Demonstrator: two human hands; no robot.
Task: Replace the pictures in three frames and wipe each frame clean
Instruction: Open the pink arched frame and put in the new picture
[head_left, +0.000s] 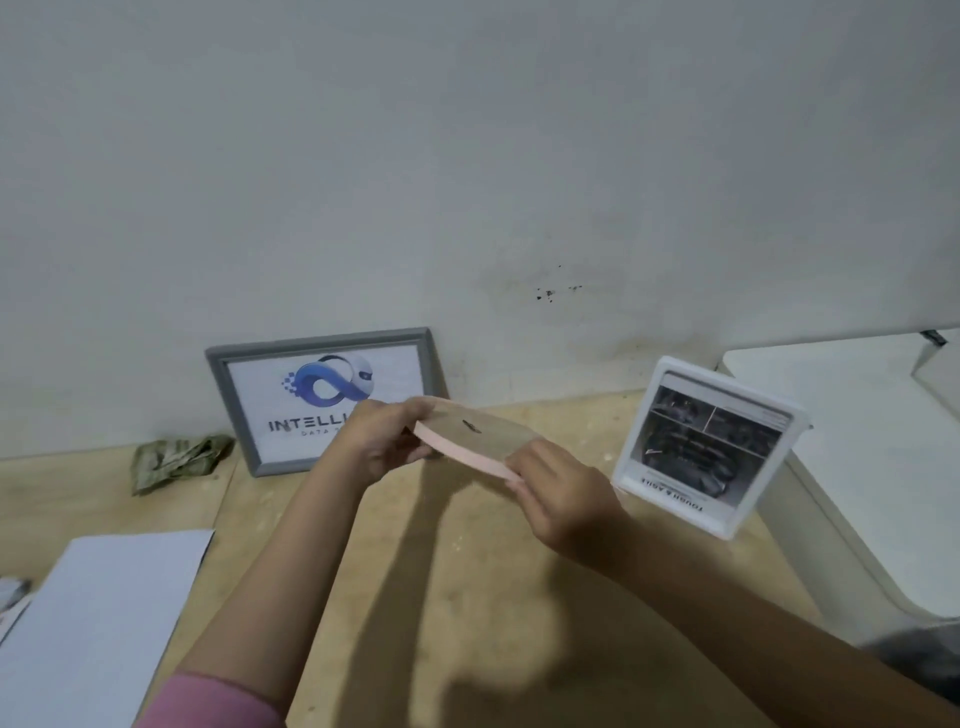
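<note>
Gripping pink-edged frame (470, 441), left hand (374, 441), right hand (561, 499)

Held above the table (467, 571), the frame (470, 441) has a leaning frame (322, 400) behind-left, a second leaning frame (709, 447) right, and a cloth (176, 460) far left.

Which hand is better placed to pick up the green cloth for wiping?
Probably the left hand: the green cloth lies on its side of the table, while the right hand can hold the pink frame.
</note>
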